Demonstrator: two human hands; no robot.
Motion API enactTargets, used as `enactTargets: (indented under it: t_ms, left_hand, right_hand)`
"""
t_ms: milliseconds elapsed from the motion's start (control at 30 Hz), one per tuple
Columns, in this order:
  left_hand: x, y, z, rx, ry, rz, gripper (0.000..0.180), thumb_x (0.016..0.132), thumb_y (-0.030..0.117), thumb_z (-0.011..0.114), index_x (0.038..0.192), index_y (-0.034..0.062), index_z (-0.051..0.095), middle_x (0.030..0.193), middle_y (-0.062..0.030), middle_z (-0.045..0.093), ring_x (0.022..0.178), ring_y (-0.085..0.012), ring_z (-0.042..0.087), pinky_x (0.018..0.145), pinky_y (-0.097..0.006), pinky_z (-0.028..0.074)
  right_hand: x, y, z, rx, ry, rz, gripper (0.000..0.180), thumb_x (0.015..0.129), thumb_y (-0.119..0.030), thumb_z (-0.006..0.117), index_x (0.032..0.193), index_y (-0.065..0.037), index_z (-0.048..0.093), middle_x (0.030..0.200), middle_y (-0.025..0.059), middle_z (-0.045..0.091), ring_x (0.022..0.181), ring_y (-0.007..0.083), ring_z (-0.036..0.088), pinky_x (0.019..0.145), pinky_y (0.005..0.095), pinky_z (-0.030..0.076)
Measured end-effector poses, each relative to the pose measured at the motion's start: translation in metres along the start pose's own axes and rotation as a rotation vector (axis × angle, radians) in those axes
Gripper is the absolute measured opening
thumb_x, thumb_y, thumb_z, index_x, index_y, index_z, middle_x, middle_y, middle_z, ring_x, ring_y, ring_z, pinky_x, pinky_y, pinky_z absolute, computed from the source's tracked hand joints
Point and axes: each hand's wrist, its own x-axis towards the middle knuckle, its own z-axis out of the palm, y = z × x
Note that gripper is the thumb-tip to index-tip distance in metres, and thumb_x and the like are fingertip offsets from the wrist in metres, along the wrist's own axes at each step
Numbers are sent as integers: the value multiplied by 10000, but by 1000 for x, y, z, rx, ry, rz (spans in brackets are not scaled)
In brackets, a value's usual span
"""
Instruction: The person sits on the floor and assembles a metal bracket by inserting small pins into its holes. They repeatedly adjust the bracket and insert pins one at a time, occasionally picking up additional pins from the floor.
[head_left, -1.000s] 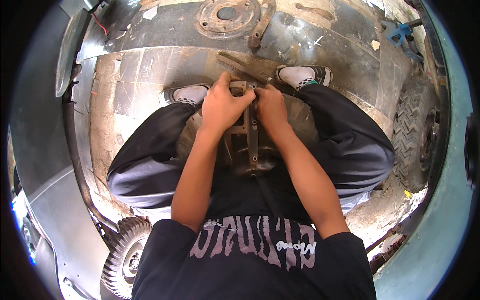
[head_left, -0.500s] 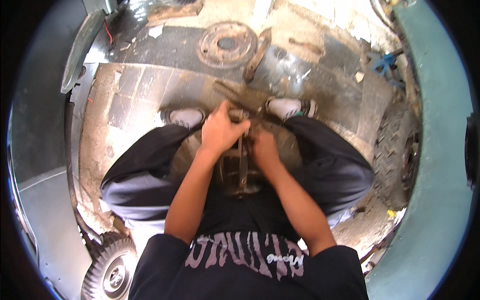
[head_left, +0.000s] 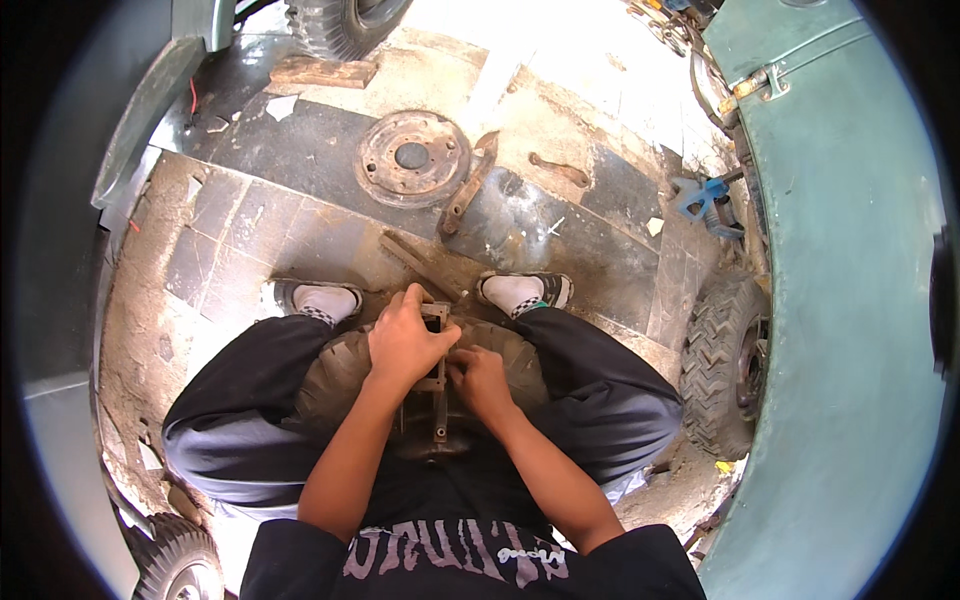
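Between my bent knees lies a dark tyre, with a rusty metal bracket over it. The bracket has a rectangular frame, and a flat bar with a hole near its end runs down towards me. My left hand is closed round the frame's left side, thumb across its top. At the right side my right hand has its fingers curled in a pinch against the bracket. Whatever is between those fingertips is hidden.
Ahead on the tiled floor lie a rusty round wheel plate, a flat metal bar and a small rusty piece. A knobbly tyre and a blue stand are at the right, beside a green vehicle panel.
My view has tilted up and turned, so the floor items sit lower and further left. Both hands stay at the bracket; the right fingers, blurred before, now show more sharply.
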Motion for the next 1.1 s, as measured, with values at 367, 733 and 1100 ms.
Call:
enactTargets:
  t_ms: [367,733,1100]
  left_hand:
    - [0,-7,3,-57,24,41,557,770,377,860,1205,92,660,1190,-188,741,1109,-445,720,921,-549,577]
    - [4,-6,1,-39,49,60,528,775,370,854,1165,72,661,1146,-191,737,1075,-451,728,911,-543,584]
    - [0,-4,0,-15,26,59,497,803,356,847,1158,53,675,1128,-216,764,1063,-439,743,903,-532,586]
  right_hand:
    - [27,4,-2,-103,-65,18,216,852,-105,817,1050,-19,824,938,263,768,903,472,747,828,544,593]
    - [30,4,1,-78,-38,2,192,859,-96,801,1022,2,825,879,282,754,859,463,761,793,522,602]
    - [11,6,5,-58,-79,59,175,867,-86,788,1016,-16,847,918,265,772,905,470,762,850,527,604]
